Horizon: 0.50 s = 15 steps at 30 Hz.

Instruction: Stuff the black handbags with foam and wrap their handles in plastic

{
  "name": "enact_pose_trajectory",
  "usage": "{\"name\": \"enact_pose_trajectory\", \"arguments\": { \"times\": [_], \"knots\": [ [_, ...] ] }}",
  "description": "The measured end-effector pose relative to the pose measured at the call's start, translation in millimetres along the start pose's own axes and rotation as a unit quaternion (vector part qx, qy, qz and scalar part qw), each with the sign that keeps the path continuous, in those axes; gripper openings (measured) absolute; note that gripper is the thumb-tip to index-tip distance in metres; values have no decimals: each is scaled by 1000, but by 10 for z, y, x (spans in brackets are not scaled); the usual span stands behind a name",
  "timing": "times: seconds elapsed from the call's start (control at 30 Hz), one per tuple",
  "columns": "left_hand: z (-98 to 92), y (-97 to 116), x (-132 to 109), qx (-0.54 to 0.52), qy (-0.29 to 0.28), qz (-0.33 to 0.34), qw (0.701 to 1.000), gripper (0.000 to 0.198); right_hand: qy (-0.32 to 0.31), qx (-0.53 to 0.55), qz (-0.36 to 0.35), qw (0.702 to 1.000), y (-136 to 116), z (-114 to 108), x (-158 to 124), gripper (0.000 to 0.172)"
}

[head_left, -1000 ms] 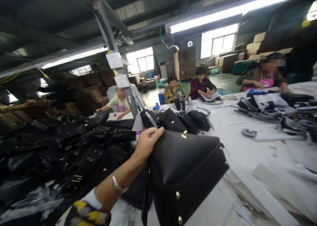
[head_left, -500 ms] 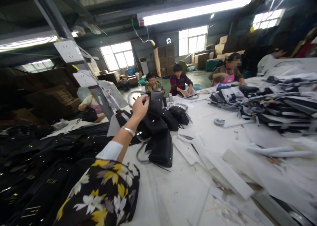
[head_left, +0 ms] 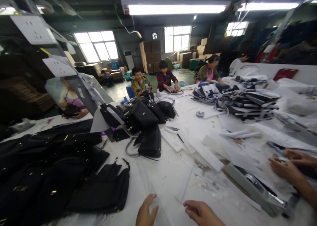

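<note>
My left hand (head_left: 147,210) is at the bottom middle of the view, thumb spread from the fingers, over the white table (head_left: 170,186). A short way to its right is my right hand (head_left: 201,213), its fingers loosely bent and apart. Both hands hold nothing. A black bag (head_left: 101,186) with a small metal fitting lies flat to the left of my left hand. Farther off, a heap of black bags (head_left: 145,115) stands on the table, one with a grey handle loop. White strips of sheet (head_left: 198,146) lie beyond my right hand.
More black bags (head_left: 47,173) cover the left side. At right, a co-worker's hands (head_left: 289,165) work beside a long grey metal device (head_left: 252,186). Grey-and-black pieces (head_left: 247,102) are piled farther back, near a tape roll (head_left: 199,114). A post (head_left: 66,67) rises at left; several people sit around.
The arm in the floral sleeve has drawn back from the black bag heap. Both my hands now show at the bottom. The view has turned right, bringing in a co-worker's hands.
</note>
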<state>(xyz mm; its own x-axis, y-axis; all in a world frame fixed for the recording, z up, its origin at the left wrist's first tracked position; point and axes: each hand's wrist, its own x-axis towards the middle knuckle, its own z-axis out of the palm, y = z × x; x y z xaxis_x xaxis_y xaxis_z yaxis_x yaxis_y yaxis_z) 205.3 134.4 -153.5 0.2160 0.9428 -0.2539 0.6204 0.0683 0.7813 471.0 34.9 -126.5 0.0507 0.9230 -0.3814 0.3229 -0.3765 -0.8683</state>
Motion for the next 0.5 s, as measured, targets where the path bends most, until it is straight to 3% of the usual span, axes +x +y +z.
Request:
{"name": "enact_pose_trajectory", "arguments": {
  "times": [0.1, 0.23, 0.4, 0.5],
  "knots": [
    [-47, -273, -46, -83, 76, -65, 992, 32, -7, -52, -33, 998, -77, -47, 106, 45],
    [-474, -464, 173, -95, 235, -106, 961, 30, -67, -47, -28, 996, 159, 160, 242, 44],
    [-1117, -677, 411, -65, 481, -177, 856, 47, -131, 11, 100, 986, 743, 520, 342, 53],
    [-1296, -802, 435, -57, 540, -206, 814, 61, -123, 69, 150, 979, 943, 559, 389, 54]
  ]
}}
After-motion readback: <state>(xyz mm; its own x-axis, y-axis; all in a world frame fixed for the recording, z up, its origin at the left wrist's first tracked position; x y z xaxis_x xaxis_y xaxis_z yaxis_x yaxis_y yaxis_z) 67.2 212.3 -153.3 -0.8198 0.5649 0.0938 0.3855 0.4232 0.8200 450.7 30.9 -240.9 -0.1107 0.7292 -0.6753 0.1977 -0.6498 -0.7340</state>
